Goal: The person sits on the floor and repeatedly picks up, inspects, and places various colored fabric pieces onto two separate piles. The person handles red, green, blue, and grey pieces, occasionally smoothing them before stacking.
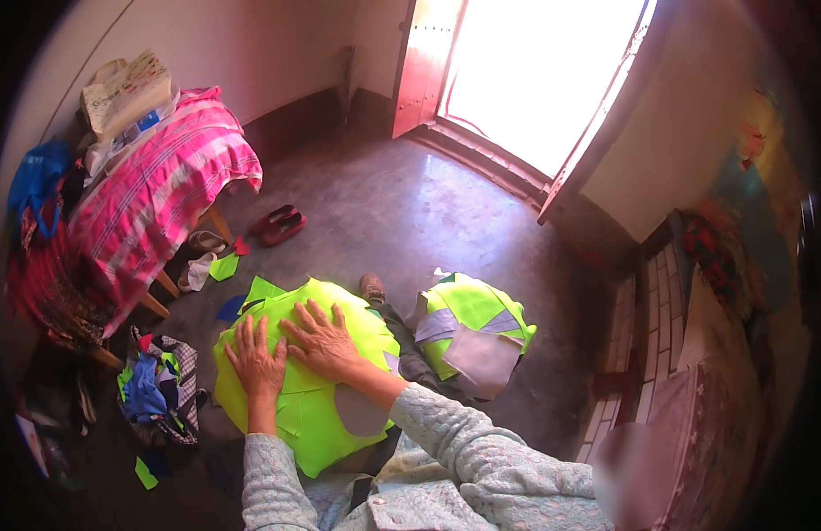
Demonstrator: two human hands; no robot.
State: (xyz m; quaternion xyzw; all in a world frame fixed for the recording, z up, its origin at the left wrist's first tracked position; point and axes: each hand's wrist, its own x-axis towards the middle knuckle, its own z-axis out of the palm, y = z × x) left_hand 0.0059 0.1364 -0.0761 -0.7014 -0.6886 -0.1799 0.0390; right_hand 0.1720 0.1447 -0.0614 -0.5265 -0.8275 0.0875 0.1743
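A stack of bright yellow-green fabric pieces [326,416] with grey patches lies on my lap. My left hand [256,361] rests flat on its left part, fingers spread. Beside it, my right hand [324,339] presses flat on the top of the same stack, fingers apart. Neither hand grips anything. A second pile of yellow-green and grey fabric [472,332] sits on the floor to the right of my leg. Both forearms wear a pale blue knitted sleeve [464,442].
A bed with a pink striped cover [154,203] stands at the left, bags piled on it. Red shoes [280,223] lie on the dark floor. A heap of scraps [158,389] sits at lower left. An open red door [424,62] lets in bright light.
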